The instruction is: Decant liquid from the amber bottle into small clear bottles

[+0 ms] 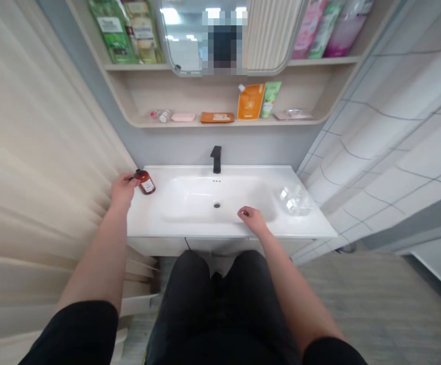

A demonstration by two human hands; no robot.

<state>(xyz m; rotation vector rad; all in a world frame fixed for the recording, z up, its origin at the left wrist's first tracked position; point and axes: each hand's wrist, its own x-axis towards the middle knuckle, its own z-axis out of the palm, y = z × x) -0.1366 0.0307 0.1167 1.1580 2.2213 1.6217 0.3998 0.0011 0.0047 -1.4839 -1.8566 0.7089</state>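
Observation:
An amber bottle (147,185) with a white label and a dark top stands at the left end of the white countertop. My left hand (123,188) is closed on it, fingers at its dark top and upper side. Over the front right part of the washbasin (190,210) hovers my right hand (253,219), its fingers curled in. Whether anything small lies inside those fingers is hidden. A black faucet (216,159) rises behind the basin, between my two hands.
Transparent containers (295,201) sit on the counter's right end. Above, a wall shelf (190,123) bears an orange pouch (251,102), a green tube (270,99), an orange packet (217,117) and a pink soap bar-like item (183,117). A beige curtain (41,152) hangs at left.

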